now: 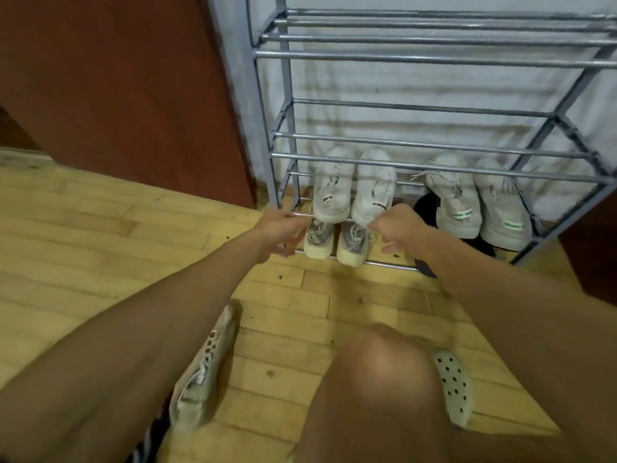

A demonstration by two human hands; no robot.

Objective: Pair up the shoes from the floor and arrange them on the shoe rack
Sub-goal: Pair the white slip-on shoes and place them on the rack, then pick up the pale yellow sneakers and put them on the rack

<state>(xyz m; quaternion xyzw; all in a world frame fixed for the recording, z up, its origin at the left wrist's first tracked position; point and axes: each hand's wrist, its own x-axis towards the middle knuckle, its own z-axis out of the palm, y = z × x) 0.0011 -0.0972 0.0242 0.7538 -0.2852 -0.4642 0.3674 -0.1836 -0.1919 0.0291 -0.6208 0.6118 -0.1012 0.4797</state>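
A grey metal shoe rack stands against the wall. On its lowest bars sits a pair of pale sneakers with cream soles, heels toward me: the left one and the right one. My left hand wraps the outer side of the left sneaker. My right hand pinches the collar of the right sneaker. One shelf up stand two pairs of white sneakers, one directly above my hands and one with green heel tabs to the right.
A worn pale sneaker lies on the wooden floor under my left forearm. A white perforated clog lies beside my knee. Something dark sits low on the rack behind my right arm. A brown panel flanks the rack on the left.
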